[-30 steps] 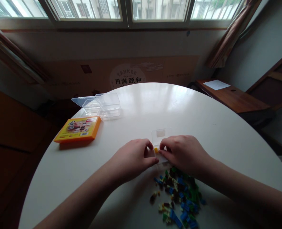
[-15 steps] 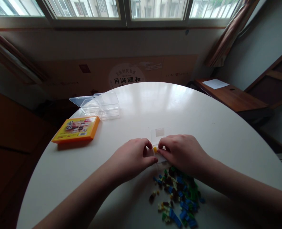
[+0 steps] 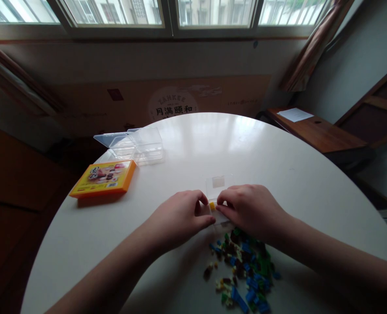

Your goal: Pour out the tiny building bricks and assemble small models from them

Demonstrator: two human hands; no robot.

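Observation:
A small clear plastic box (image 3: pixel 225 216) with its lid (image 3: pixel 218 182) folded back lies on the white round table between my hands. My left hand (image 3: pixel 185 216) is curled at the box's left side, thumb and index finger against its edge. Over the box, my right hand (image 3: pixel 254 208) has thumb and index finger pinched at a small yellow building brick (image 3: pixel 212 205). Part of the box is covered by my right hand. Just below it, a loose heap of small building bricks (image 3: pixel 250 279) in blue, green, brown and cream spreads over the table.
At the table's left lies a yellow-orange game box (image 3: pixel 103 178). Behind it stand open clear plastic containers (image 3: pixel 144 146). A brown wooden desk (image 3: pixel 327 133) with white paper (image 3: pixel 294 114) stands beyond the right edge of the white table (image 3: pixel 193 148).

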